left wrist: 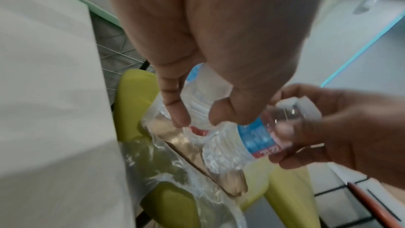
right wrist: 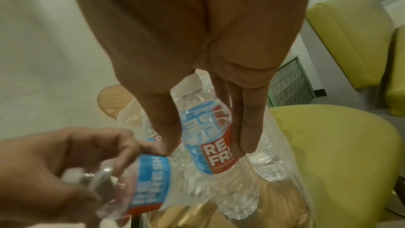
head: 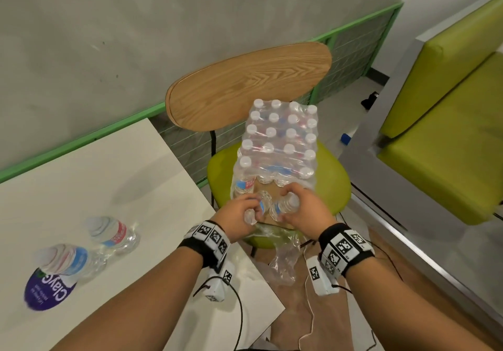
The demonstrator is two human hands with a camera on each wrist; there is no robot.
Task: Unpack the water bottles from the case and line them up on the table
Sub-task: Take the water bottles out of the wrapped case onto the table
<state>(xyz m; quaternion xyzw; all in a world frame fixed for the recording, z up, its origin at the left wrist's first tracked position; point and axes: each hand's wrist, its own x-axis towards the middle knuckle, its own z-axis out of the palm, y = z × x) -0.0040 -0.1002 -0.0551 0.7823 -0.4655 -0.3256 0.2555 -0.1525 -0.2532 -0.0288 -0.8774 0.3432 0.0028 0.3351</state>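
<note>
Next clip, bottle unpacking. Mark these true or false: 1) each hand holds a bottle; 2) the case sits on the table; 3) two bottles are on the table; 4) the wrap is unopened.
1) True: the left hand and right hand each grip a bottle.
2) False: the case sits on the green chair.
3) True: two bottles are on the table.
4) False: the wrap is torn open at the near end.

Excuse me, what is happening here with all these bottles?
A person is unpacking a shrink-wrapped case of water bottles that sits on a green chair. The left hand and the right hand each grip one bottle at the case's torn-open near end. Two bottles already stand on the white table.
</note>
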